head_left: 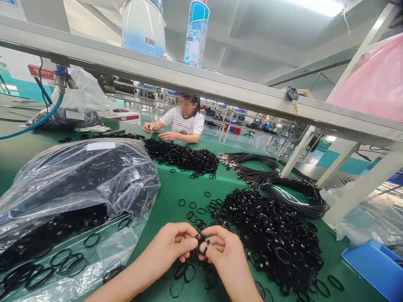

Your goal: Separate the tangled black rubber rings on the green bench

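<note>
Near the front of the green table, my left hand [178, 242] and my right hand [223, 246] meet, fingertips almost touching. Both are closed in a pinch on a small black ring [199, 237], partly hidden by the fingers. Another dark band shows at my right thumb and forefinger; whether it is the same ring I cannot tell. Under the hands lie several loose black rings [189, 272]. Just to the right is a large heap of black rings [273, 239]. A clear plastic bag [132, 167] full of black rings lies on the left, its mouth spilling some toward me.
Across the green table [170, 193] a person [185, 121] sits behind a second ring pile [182, 156]. Coiled black cables [252, 165] lie at the right, a blue tray [374, 268] at the lower right. Overhead runs a metal shelf [239, 84] carrying a spray can [197, 35].
</note>
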{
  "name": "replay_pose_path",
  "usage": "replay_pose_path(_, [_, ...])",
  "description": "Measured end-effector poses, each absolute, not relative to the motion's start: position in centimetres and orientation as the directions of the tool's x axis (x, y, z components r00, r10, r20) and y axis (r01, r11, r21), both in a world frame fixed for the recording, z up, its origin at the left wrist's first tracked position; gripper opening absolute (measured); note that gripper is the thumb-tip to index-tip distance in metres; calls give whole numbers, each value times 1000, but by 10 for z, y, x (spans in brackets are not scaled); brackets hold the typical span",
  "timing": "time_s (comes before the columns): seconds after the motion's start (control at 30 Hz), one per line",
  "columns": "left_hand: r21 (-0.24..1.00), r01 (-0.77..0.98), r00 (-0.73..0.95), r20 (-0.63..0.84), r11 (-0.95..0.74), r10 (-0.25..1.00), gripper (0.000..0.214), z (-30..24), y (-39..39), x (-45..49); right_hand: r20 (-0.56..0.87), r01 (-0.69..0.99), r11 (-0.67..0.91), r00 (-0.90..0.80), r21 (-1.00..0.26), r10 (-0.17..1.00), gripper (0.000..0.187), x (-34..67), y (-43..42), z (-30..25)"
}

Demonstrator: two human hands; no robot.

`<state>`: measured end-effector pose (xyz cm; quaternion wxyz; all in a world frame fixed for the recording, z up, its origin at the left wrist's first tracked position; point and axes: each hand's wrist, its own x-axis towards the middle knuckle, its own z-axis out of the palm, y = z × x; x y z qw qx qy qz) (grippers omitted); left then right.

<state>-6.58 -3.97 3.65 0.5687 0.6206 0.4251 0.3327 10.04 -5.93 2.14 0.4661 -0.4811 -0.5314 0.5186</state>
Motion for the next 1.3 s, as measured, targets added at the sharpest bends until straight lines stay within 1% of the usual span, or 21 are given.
replay_pose_path(0.1, [989,150,336,-61,10,940,21,33,-36,-68,15,49,21,-112,-999,994,17,102,-59,19])
replay_pose_path(0.2, [987,162,343,-68,12,937,25,32,-34,-70,52,53,59,-128,-997,990,20,103,-58,18])
replay_pose_path(0.33, [981,192,367,-79,8,927,29,29,-35,-69,72,150,82,-69,-985,995,16,102,-57,18])
replay_pose_path(0.47, [984,177,367,-88,23,926,26,27,-36,-69,56,260,67,-49,-963,997,14,104,-58,19])
replay_pose_path(0.57, [984,171,367,-103,41,925,22,27,-36,-68,148,333,154,-43,-930,988,20,105,-60,21])
replay_pose_path(0.63, [984,174,360,-107,46,927,22,28,-36,-68,200,345,208,-59,-915,978,25,105,-60,22])
replay_pose_path(0.73, [985,166,357,-99,41,929,24,28,-36,-68,167,272,191,-109,-943,980,24,104,-60,24])
replay_pose_path(0.87, [989,138,348,-104,59,932,25,27,-36,-66,47,85,60,-153,-995,987,20,100,-59,24])
replay_pose_path(0.93, [990,119,341,-116,79,933,26,26,-37,-65,13,53,21,-149,-998,989,20,96,-58,21])
replay_pose_path(1.07, [991,96,358,-121,93,926,25,28,-40,-62,27,107,40,-120,-993,992,12,91,-59,16])
replay_pose_path(1.13, [991,103,362,-121,89,924,26,29,-40,-62,50,155,67,-113,-986,992,14,91,-60,16])
replay_pose_path(1.2, [989,127,346,-118,78,931,28,30,-37,-64,65,213,86,-101,-973,993,13,93,-61,19])
replay_pose_path(1.3, [976,216,281,-80,18,956,28,26,-31,-68,58,282,72,-60,-957,997,9,96,-61,23])
